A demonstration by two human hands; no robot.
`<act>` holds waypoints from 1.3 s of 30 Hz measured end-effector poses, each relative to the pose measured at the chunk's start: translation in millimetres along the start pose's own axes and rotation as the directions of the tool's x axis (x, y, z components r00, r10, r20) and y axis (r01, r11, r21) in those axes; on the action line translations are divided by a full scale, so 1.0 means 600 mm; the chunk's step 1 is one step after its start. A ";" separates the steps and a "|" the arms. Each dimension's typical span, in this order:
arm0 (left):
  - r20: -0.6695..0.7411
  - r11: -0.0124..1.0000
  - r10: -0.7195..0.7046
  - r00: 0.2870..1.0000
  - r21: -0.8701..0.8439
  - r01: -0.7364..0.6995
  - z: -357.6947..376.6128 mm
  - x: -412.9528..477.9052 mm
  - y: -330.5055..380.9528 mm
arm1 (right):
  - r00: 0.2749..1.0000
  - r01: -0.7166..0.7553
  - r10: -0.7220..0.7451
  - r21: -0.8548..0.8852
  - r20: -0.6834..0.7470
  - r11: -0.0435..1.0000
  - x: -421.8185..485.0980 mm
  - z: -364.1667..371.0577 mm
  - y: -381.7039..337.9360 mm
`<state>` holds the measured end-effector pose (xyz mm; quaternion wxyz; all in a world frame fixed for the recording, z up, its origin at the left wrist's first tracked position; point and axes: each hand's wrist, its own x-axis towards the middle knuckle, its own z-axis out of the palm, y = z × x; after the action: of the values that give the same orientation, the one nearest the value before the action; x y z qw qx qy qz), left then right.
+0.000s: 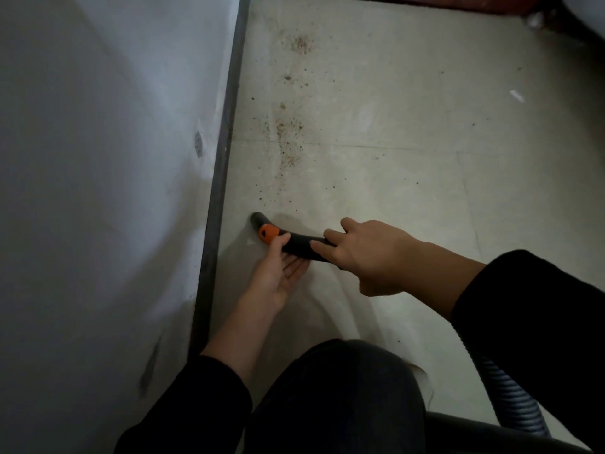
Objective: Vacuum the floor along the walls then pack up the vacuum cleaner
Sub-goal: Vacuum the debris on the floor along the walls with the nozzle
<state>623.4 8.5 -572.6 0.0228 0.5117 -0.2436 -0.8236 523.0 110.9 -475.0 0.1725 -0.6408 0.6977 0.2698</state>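
Right hand point(370, 257): gripped the black suction tube point(296, 246).
Left hand point(281, 273): lay spread, palm up, under it, thumb touching.
Crumbs point(288, 132): lay farther on the floor point(393, 178), by the baseboard point(226, 152).

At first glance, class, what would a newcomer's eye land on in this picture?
The orange-collared black vacuum nozzle sits close to the dark skirting board, gripped by the right hand, touched by the left hand. Beyond it, a trail of brown crumbs speckles the pale floor.
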 end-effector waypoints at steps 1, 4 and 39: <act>0.003 1.000 -0.002 1.000 0.006 0.002 0.004 0.001 -0.005 | 1.000 -0.008 0.008 0.003 0.006 1.000 -0.005 0.004 0.002; 0.012 1.000 -0.012 1.000 0.021 0.012 0.017 0.002 -0.013 | 0.999 -0.031 0.031 0.011 0.026 0.999 -0.017 0.013 0.007; 0.147 0.989 -0.121 0.982 0.100 0.107 0.131 0.017 -0.059 | 0.975 -0.195 0.206 0.126 -0.086 0.973 -0.128 0.115 0.057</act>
<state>559.2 66.6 -568.3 -0.0668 0.4608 -0.2525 -0.8482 490.9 214.6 -479.3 0.1468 -0.5684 0.7811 0.2128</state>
